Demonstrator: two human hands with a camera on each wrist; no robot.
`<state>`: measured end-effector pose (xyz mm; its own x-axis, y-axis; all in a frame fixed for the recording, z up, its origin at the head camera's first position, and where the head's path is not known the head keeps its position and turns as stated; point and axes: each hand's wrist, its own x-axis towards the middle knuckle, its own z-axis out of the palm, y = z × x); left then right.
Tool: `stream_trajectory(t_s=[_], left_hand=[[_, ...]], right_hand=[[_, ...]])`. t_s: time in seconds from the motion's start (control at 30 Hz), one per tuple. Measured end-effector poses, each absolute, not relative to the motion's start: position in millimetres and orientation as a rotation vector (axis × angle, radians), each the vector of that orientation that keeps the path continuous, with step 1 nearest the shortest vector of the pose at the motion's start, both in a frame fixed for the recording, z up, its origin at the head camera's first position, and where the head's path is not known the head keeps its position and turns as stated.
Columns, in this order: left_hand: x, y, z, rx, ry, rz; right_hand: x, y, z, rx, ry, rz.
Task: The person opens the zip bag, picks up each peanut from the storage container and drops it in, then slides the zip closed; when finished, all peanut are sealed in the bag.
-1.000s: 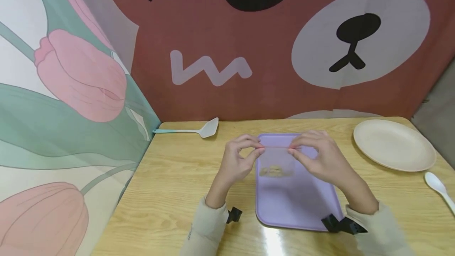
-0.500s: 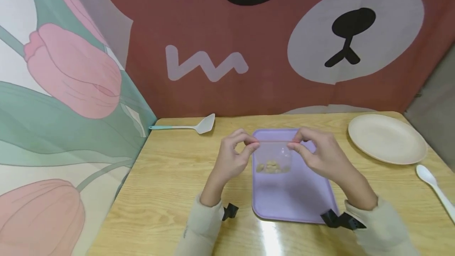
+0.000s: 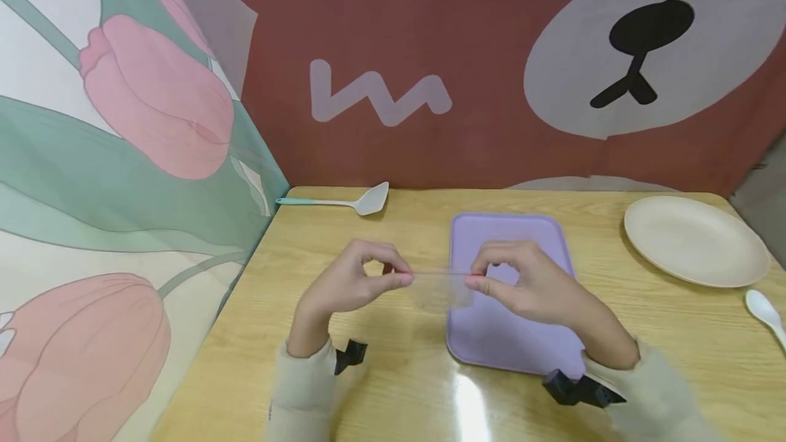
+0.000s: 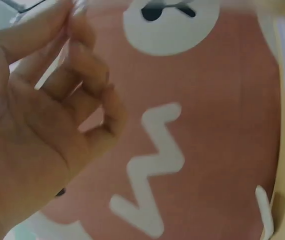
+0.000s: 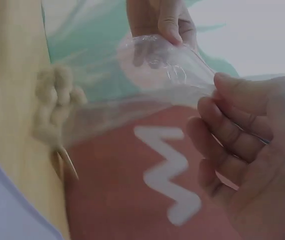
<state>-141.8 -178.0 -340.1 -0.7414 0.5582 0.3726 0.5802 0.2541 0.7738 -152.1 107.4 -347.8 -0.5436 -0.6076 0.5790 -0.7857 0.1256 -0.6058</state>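
Observation:
A clear zip bag (image 3: pixel 439 295) with a thin pinkish seal line hangs above the table, stretched between both hands. My left hand (image 3: pixel 350 282) pinches its top edge at the left corner between thumb and forefinger. At the right end of the same edge, my right hand (image 3: pixel 534 285) pinches it likewise. Several tan, lumpy pieces like unshelled peanuts (image 5: pixel 57 95) lie at the bag's bottom in the right wrist view. The bag's right part overlaps the purple tray (image 3: pixel 516 340) in the head view. In the left wrist view, the left fingertips meet near the top edge.
A turner (image 3: pixel 371 201) with a turquoise handle lies at the table's back left. A beige oval plate (image 3: pixel 696 241) stands at the back right, with a white spoon (image 3: pixel 764 312) in front of it. A printed cloth (image 3: pixel 479 149) rises behind the table.
Both hands have moved the bag leftward and slightly lower, from over the tray to partly past its left edge. The left hand moved further than the right. The head view has shifted somewhat.

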Motion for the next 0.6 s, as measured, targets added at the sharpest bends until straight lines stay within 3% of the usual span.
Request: stream_trajectory(t_s=[0.2, 0.6], left_hand=[[-149, -206, -346, -1.146, -2.772, -1.385], [-224, -205, -414, -0.651, -2.997, -1.078]], right_hand=[[-161, 81, -374, 1.344, -2.411, 1.377], [-233, 45, -435, 1.038, -2.686, 0.906]])
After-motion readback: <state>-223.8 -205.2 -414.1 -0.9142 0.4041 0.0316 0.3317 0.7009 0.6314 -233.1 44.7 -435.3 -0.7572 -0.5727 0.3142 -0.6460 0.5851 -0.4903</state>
